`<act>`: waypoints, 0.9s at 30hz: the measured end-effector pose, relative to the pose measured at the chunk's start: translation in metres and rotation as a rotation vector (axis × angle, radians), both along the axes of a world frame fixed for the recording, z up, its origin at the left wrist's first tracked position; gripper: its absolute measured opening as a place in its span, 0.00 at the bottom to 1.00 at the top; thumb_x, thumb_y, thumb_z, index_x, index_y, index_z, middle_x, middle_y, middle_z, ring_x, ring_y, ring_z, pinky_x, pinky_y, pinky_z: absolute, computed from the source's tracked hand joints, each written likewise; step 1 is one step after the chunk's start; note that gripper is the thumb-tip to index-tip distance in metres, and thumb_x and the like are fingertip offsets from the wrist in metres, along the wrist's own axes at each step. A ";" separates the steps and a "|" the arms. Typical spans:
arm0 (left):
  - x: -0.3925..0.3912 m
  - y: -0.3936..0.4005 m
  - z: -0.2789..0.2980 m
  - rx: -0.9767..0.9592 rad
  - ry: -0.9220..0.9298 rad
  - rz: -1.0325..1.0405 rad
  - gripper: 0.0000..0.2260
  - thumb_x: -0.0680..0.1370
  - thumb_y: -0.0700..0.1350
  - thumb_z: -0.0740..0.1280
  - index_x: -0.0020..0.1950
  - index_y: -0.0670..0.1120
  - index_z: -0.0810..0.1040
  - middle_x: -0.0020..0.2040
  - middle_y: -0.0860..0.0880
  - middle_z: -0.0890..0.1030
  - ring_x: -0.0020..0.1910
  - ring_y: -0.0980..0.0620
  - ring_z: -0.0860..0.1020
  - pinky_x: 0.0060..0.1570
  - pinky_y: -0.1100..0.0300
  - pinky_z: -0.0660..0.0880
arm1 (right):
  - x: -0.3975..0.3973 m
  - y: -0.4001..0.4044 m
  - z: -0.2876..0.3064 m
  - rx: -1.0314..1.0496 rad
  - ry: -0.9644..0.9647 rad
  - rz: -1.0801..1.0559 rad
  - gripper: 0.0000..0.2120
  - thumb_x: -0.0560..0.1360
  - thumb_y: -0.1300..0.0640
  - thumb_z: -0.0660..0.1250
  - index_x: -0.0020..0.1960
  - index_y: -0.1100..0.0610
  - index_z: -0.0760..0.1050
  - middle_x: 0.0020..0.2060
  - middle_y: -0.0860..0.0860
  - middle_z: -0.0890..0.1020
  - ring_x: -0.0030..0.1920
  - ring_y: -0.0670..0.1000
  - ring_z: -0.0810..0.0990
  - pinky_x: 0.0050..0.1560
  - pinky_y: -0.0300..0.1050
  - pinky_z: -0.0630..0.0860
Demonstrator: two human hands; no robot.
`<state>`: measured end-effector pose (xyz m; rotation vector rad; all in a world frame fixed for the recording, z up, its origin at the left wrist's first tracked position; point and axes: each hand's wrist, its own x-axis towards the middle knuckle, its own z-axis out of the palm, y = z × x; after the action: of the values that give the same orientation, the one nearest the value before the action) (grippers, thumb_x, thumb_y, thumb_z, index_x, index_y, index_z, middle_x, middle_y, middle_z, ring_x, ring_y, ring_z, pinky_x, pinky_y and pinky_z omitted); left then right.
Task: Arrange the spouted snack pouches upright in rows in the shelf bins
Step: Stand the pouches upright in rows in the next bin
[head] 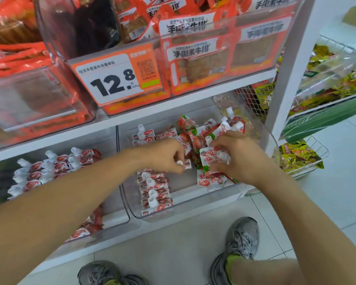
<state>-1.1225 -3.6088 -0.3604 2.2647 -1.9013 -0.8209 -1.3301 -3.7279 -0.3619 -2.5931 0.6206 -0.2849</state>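
Observation:
Both hands are inside the clear right bin (193,208) on the lower shelf. My left hand (164,155) pinches a small red-and-white spouted pouch (186,163) by its white cap. My right hand (236,157) grips a white pouch with red print (209,159). A row of upright pouches (155,190) lines the bin's left side, with a few more at the back left (144,136). A loose jumble of pouches (199,130) fills the back right. The left bin (119,219) holds rows of the same pouches (49,167).
Above, clear bins hold orange snack packs (197,58) behind a 12.8 price tag (115,79). A white shelf post (286,79) stands on the right, with wire baskets of yellow-green packets (300,155) beyond it. My shoes (240,243) rest on the tiled floor.

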 end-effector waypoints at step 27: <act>-0.033 -0.018 -0.005 -0.044 0.087 -0.109 0.16 0.75 0.48 0.73 0.62 0.48 0.79 0.57 0.53 0.81 0.52 0.59 0.77 0.52 0.67 0.73 | -0.011 -0.019 0.010 0.139 -0.201 -0.101 0.08 0.71 0.59 0.76 0.45 0.52 0.78 0.38 0.44 0.82 0.39 0.43 0.80 0.42 0.47 0.79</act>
<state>-1.1556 -3.6268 -0.3658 2.0809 -1.9981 -0.8663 -1.3413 -3.7470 -0.3515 -2.3679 0.6743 -0.5103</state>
